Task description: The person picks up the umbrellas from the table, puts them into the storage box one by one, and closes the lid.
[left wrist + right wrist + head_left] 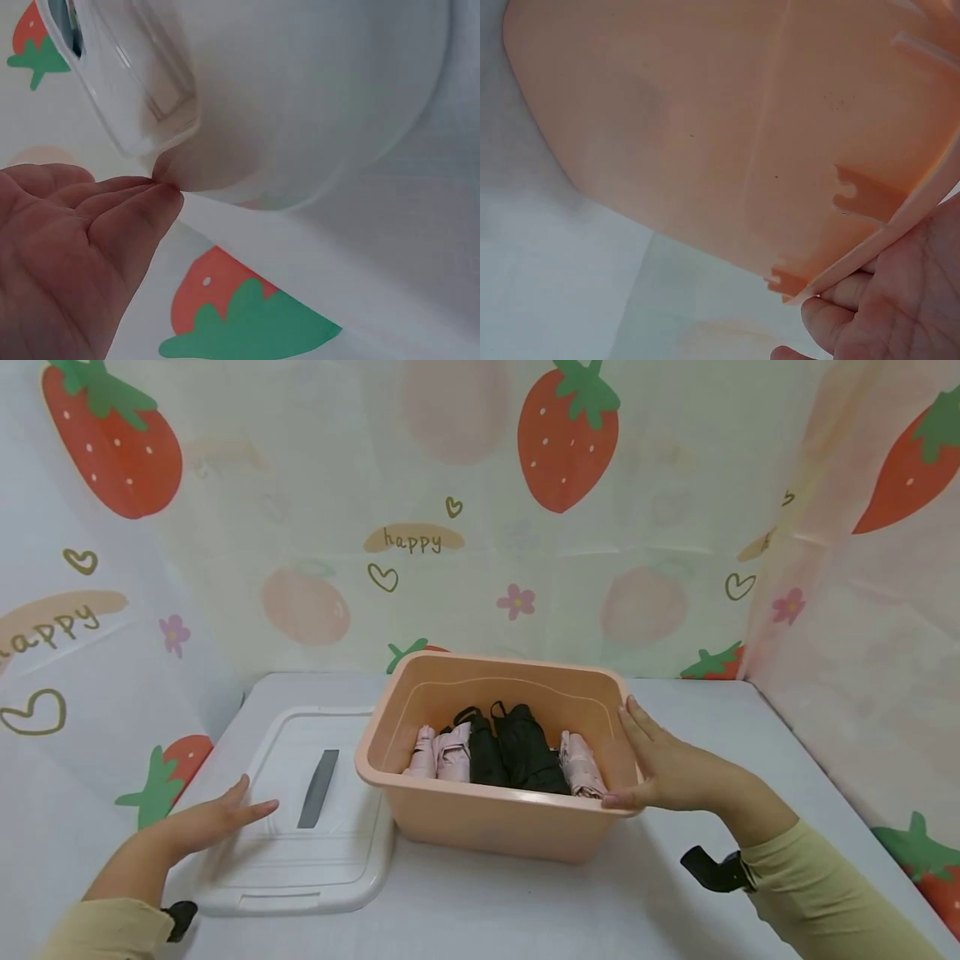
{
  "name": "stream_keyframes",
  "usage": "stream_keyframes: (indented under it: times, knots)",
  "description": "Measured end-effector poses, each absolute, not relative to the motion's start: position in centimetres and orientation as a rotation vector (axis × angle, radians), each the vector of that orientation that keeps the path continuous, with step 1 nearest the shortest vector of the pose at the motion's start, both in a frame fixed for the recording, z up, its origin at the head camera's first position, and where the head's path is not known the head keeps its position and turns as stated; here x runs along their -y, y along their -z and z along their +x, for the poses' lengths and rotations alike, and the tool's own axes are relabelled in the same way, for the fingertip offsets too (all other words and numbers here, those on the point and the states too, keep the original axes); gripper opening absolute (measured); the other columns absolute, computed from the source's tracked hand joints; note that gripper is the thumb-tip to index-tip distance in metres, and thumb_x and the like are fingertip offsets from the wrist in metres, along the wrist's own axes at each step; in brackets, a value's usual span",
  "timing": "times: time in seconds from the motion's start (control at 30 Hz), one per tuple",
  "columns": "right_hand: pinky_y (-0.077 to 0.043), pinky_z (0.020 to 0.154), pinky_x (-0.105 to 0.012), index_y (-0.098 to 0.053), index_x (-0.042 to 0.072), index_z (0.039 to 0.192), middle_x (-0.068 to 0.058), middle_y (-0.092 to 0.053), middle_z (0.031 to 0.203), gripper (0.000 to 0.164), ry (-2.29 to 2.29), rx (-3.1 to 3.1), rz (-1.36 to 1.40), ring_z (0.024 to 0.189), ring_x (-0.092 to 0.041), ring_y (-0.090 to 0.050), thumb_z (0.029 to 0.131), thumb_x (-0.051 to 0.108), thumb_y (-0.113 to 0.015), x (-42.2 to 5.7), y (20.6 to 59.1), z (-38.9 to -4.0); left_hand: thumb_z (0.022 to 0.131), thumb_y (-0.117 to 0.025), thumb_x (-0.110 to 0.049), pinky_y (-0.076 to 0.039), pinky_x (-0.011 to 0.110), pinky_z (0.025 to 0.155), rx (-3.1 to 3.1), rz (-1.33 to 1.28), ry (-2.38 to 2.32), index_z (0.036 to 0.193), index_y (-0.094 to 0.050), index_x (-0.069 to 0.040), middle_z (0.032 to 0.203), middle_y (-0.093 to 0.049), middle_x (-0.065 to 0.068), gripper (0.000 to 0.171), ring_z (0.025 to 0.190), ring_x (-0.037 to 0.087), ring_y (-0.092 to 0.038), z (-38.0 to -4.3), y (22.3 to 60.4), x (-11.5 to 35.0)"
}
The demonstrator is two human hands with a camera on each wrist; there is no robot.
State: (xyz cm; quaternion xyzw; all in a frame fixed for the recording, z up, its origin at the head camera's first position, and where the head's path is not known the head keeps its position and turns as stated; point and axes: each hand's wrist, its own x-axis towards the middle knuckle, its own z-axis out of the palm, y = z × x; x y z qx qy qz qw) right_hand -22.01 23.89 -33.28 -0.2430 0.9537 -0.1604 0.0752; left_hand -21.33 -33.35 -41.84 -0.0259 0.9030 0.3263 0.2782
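Note:
A peach plastic storage bin (495, 822) stands on the table, its rim slightly askew. Inside lie folded umbrellas in a row: pale pink ones, including one at the right (581, 766), and black ones, including a large one (528, 747) with a wrist strap. My right hand (671, 770) rests on the bin's right rim, fingers extended at the far part and thumb along the near corner. Left of the bin, a white lid (341, 860) with a grey handle (318, 789) lies flat. My left hand (206, 821) spreads over its left edge, fingers extended, gripping nothing.
The white-covered table (480, 906) is enclosed by strawberry-print cloth (480, 485) at the back and both sides. The bin's left end overlaps the lid in the head view. Dark wrist straps, one by the right sleeve (787, 860), sit on both arms.

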Motion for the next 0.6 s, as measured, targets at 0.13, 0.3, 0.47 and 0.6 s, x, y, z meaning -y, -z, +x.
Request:
stream_keyframes:
  times: [0.13,0.3,0.47,0.6]
  knots:
    - [-0.021,0.104,-0.055,0.0,-0.007,0.143,-0.023,0.007,0.15,0.122,0.489,-2.857,-0.732,0.136,-0.041,-0.006,0.07,0.068,-0.061,-24.0,33.3,-22.0,0.088,-0.041,-0.06,-0.001,0.069,0.096,-2.419,-0.093,-0.892,0.141,0.019,-0.002,0.143,0.013,0.034,0.099,0.128,0.053,0.011,-21.4,42.2,33.6]
    - [-0.021,0.104,-0.055,0.002,-0.006,0.143,-0.023,0.008,0.15,0.121,0.493,-2.852,-0.733,0.136,-0.041,-0.006,0.07,0.067,-0.061,-23.9,33.3,-22.1,0.089,-0.04,-0.06,0.001,0.069,0.097,-2.346,-0.153,-1.034,0.141,0.02,-0.006,0.143,0.019,0.031,0.095,0.129,0.051,0.014,-21.6,42.9,34.5]
    - [-0.021,0.104,-0.055,0.002,-0.005,0.144,-0.023,0.009,0.15,0.121,0.506,-2.849,-0.725,0.136,-0.041,-0.006,0.07,0.067,-0.062,-23.9,33.3,-22.1,0.091,-0.033,-0.06,0.001,0.062,0.102,-2.239,-0.19,-1.248,0.14,0.022,-0.002,0.143,0.024,0.029,0.093,0.131,0.047,0.016,-21.7,43.3,35.3]
    - [-0.021,0.104,-0.055,0.002,-0.005,0.144,-0.022,0.009,0.15,0.121,0.504,-2.85,-0.713,0.136,-0.041,-0.007,0.07,0.067,-0.061,-23.9,33.3,-22.0,0.094,-0.029,-0.057,0.0,0.059,0.104,-2.166,-0.166,-1.41,0.139,0.02,0.004,0.143,0.023,0.029,0.09,0.131,0.046,0.015,-21.7,43.6,35.8]
